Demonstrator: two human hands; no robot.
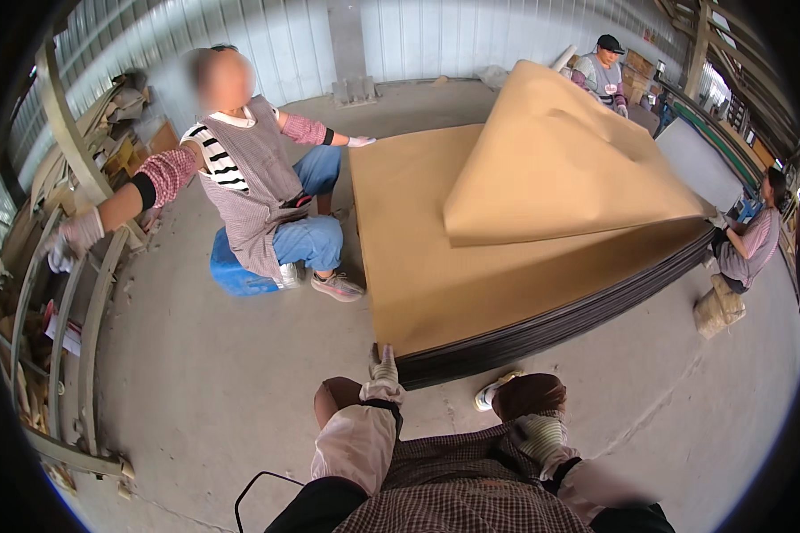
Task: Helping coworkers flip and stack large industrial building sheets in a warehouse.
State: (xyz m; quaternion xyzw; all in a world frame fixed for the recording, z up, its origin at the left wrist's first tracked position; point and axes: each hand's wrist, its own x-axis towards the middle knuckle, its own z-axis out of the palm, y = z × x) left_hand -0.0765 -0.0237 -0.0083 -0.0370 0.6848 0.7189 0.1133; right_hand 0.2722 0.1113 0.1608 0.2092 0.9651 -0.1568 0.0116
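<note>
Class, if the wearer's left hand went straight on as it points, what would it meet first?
Likely the brown sheet atop the stack, at its near-left corner; depth is unclear, the left hand may be touching it.

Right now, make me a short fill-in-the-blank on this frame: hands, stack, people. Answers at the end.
1. The gloved hand at the near corner of the stack of sheets is the wearer's ____ one.
2. The co-worker on the left sits on a seat that is mainly ____.
3. The co-worker at the back wears a cap coloured ____.
4. Counting the co-worker on the right, co-workers in view number ____.

Missing words: left; blue; black; three.
</note>
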